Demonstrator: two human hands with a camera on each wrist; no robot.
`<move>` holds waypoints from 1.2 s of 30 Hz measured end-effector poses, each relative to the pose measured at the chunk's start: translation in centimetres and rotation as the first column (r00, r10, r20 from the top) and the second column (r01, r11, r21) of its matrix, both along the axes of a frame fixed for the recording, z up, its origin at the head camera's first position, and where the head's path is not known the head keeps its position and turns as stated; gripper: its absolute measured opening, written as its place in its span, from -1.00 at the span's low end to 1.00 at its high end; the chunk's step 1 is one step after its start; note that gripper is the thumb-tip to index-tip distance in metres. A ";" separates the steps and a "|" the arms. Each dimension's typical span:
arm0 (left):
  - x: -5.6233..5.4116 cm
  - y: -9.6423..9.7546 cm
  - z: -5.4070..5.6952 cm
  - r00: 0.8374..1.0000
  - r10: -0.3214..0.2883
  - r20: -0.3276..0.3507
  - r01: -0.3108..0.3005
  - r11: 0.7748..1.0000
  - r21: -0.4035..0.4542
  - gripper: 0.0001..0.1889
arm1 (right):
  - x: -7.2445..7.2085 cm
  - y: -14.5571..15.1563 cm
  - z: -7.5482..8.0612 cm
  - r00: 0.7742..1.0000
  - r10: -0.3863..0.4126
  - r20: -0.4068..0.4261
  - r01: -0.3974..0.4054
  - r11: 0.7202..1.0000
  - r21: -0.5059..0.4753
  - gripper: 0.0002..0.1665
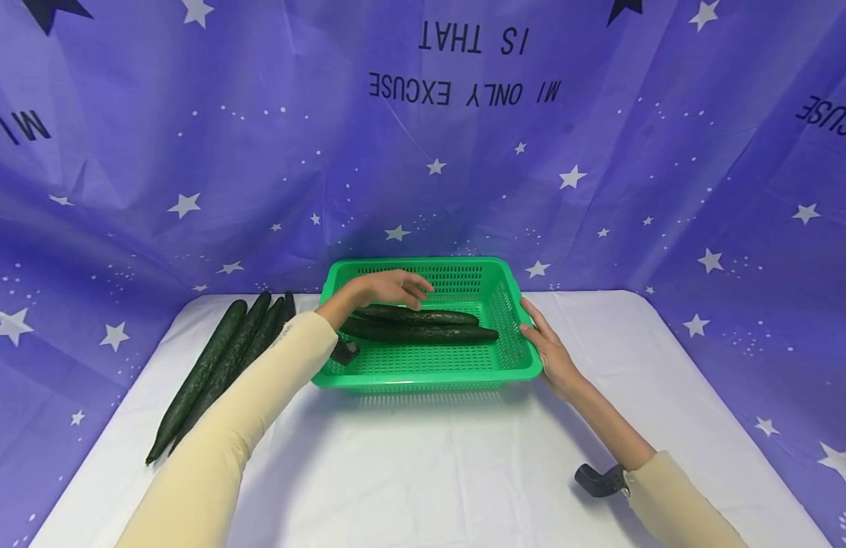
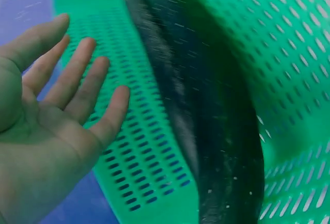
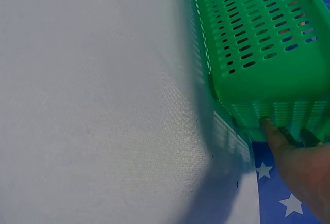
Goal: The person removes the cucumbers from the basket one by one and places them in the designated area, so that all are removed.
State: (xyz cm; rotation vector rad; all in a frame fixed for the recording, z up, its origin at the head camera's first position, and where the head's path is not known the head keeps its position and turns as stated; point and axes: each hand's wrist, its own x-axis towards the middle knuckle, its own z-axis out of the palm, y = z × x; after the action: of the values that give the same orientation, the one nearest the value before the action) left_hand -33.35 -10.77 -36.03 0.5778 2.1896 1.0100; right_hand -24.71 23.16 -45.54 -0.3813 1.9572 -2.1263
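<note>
Loading seems underway: left hand empty, loosely open over cucumbers, right hand gripping the basket; next likely calls for reaching the left-side pile.

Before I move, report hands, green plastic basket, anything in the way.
Left hand empty, over green perforated plastic basket; two long dark-green cucumbers inside. Right hand grips basket's right end. Cream left sleeve partly hides more cucumbers outside.
</note>
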 end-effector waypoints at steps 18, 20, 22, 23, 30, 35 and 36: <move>-2.1 1.5 -3.2 0.996 -0.084 -0.013 0.079 0.971 -0.227 -0.43 | 0.0 -0.2 0.2 1.000 -0.011 0.007 0.011 1.000 -0.018 -0.24; -2.3 1.4 -3.5 0.994 -0.106 -0.035 0.093 0.960 -0.265 -0.43 | 0.1 -0.1 0.2 1.000 -0.012 0.009 0.012 1.000 -0.019 -0.25; -2.4 1.3 -3.8 0.991 -0.122 -0.053 0.100 0.946 -0.308 -0.43 | 0.1 -0.1 0.1 1.000 -0.012 0.007 0.012 1.000 -0.017 -0.24; -2.4 1.2 -4.0 0.990 -0.126 -0.061 0.100 0.939 -0.328 -0.43 | 0.1 -0.1 0.1 1.000 -0.011 0.006 0.012 1.000 -0.016 -0.24; -2.8 0.9 -4.5 0.987 -0.139 -0.084 0.102 0.934 -0.342 -0.46 | 0.1 -0.1 0.1 1.000 -0.018 0.001 0.018 1.000 0.001 -0.23; -2.8 1.3 -3.7 0.976 -0.185 -0.118 0.134 0.929 -0.345 -0.47 | 0.0 -0.1 0.2 1.000 -0.029 0.001 0.029 0.999 0.022 -0.24; -2.8 1.3 -3.4 0.974 -0.192 -0.122 0.139 0.928 -0.346 -0.47 | 0.0 -0.1 0.2 0.999 -0.033 0.003 0.032 0.999 0.027 -0.25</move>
State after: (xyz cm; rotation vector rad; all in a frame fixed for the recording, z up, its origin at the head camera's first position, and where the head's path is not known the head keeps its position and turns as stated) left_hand -36.16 -9.43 -39.44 0.6838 2.3332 0.4993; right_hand -24.74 23.05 -45.36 -0.3432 2.0014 -2.1165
